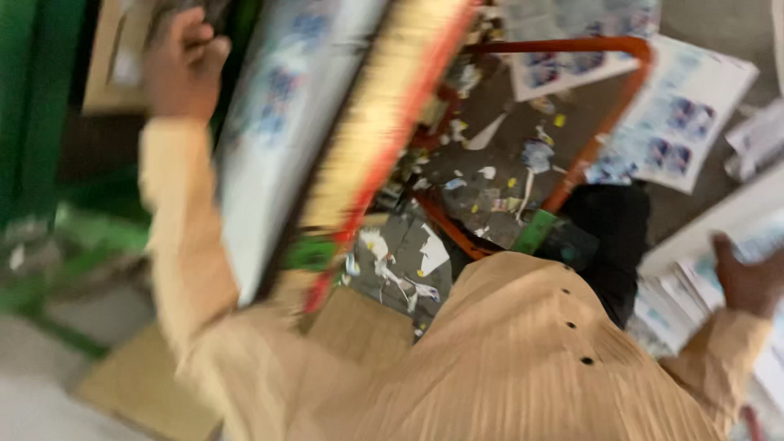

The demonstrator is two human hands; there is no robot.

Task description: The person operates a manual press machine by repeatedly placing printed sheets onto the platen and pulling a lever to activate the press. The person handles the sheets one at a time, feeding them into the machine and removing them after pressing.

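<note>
Gripping the top edge of a tall white printed sheet stack (269, 131), left hand (184, 61) curled shut, right hand (747, 282) resting on white blue-printed sheets (694, 286) right of it, grip unclear, orange metal frame (604, 122) between.

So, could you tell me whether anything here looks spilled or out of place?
Yes: torn paper scraps litter the floor inside the orange frame, and printed sheets lie loose and askew beyond it. The picture is too blurred for finer detail.
</note>
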